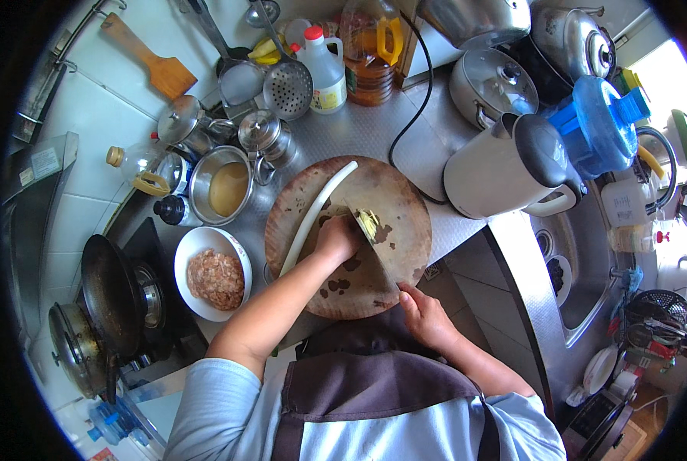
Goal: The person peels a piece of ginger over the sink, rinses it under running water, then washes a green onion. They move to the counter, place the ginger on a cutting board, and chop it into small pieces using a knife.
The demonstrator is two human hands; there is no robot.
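Observation:
A round wooden chopping board (pixel 404 201) lies before me on the metal counter. My right hand (pixel 427 317) grips the handle of a cleaver (pixel 373 256), whose blade slants across the board up to the left. Against the blade's left side rests my left hand (pixel 338 237), fingers curled; whatever may be under them is hidden. Pale yellow cut slivers (pixel 367 223), perhaps ginger, lie along the blade's far right side. A long white scallion or leek stalk (pixel 315 218) stretches along the board's left part, beside my left hand and apart from it.
Left of the board stand a white bowl of minced meat (pixel 215 279) and a metal bowl of brownish liquid (pixel 229 187). A wok (pixel 110 294) sits on the stove. To the right are an electric kettle (pixel 502 173), its black cable (pixel 421 106) and a sink (pixel 582 311).

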